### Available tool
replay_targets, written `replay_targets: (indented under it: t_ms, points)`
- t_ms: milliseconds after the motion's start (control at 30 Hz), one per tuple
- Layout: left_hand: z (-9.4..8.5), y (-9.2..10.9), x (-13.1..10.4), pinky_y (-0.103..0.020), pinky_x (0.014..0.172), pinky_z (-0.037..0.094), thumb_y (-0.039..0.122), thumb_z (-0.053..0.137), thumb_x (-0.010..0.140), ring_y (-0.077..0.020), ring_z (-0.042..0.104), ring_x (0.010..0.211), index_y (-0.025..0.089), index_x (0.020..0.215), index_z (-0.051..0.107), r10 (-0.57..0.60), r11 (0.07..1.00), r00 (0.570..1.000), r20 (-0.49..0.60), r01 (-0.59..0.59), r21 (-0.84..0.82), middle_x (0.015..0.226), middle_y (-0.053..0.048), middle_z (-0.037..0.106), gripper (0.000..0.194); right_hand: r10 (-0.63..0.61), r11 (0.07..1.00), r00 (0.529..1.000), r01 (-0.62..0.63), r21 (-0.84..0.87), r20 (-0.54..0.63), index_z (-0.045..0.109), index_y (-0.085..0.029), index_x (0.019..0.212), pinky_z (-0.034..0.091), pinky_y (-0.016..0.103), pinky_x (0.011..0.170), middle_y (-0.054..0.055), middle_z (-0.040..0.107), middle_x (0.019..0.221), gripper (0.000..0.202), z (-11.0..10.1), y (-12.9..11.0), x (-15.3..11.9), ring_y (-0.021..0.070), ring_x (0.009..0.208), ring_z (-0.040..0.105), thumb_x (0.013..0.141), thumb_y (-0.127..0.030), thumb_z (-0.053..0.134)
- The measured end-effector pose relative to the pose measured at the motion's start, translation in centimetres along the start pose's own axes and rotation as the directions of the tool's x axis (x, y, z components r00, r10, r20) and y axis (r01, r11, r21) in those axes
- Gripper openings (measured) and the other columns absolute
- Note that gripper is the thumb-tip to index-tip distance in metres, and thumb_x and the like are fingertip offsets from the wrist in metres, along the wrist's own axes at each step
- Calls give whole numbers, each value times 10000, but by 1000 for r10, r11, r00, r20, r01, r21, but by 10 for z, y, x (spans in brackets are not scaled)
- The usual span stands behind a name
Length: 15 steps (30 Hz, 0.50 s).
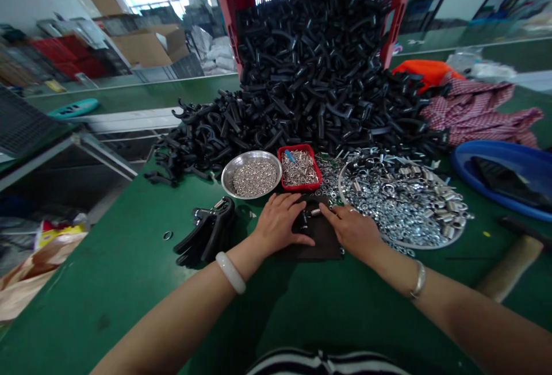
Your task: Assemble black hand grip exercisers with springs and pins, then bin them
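A dark flat block lies on the green table in front of me. On it sits a black plastic handle part with a small metal coil spring. My left hand is closed over the handle from the left, its thumb stretched along the near side; much of the part is hidden beneath it. From the right, my right hand has its index fingertip at the spring's end, its other fingers curled and partly hidden. Left of the block rest finished-looking black hand grips with springs at their tops.
Behind the block stand a metal bowl of small parts and a red tray of pins. A wide dish holds rings and springs. Black handles spill from a red crate. A hammer and blue tray lie right.
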<state>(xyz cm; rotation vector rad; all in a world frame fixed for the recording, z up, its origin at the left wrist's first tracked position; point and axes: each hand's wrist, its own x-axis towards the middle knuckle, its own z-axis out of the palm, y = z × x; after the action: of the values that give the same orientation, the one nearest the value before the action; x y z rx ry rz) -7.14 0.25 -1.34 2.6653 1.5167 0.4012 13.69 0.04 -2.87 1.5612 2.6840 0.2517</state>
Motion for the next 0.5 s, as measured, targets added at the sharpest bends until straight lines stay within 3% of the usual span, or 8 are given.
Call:
replay_targets:
  t_ms: [133,200,267,367,433,500]
  points:
    - [4,-9,1,-479,1038,209,690,573,581,-292,285,1276,207,1221,433,29,997,997,75,-23,-72,1356,-90,397,814,9,994,998,-16,111,64,417,-250,1302,491,295,674,89,583,1109,447,-11,0,5,210,937,562,859,-204,376]
    - [4,-12,4,-482,1037,200,695,586,556,-288,322,1252,206,1188,449,25,995,997,72,-19,-93,1323,-89,431,811,42,981,999,-44,188,14,415,-230,1299,495,304,704,88,566,1147,426,-25,8,0,201,944,570,880,-260,345]
    - [3,-12,7,-476,1039,190,710,595,518,-276,387,1197,206,1161,461,10,994,998,59,-3,-106,1265,-87,476,827,175,969,981,-157,189,-82,388,-213,1315,497,335,700,104,553,1166,445,-38,28,-19,222,963,568,892,-325,307]
    - [2,-12,13,-454,1040,188,734,591,476,-276,415,1153,185,1209,426,-4,994,998,61,11,-112,1232,-97,489,930,491,871,862,-486,67,-126,415,-178,1298,479,406,606,187,571,1083,558,-37,79,-79,315,911,589,856,-502,312]
    - [1,-11,18,-438,1034,197,765,566,452,-293,396,1157,156,1252,394,-6,995,996,84,14,-99,1248,-118,468,1020,640,767,764,-642,6,-78,485,-106,1242,414,415,487,276,587,907,733,-16,116,-132,361,753,622,757,-646,390]
    - [1,-10,23,-425,1021,216,791,541,431,-304,382,1155,141,1259,397,-10,997,992,128,20,-80,1248,-127,460,1062,717,697,684,-704,136,-134,511,-86,1221,304,412,378,302,576,716,835,16,147,-182,348,492,592,638,-684,528]
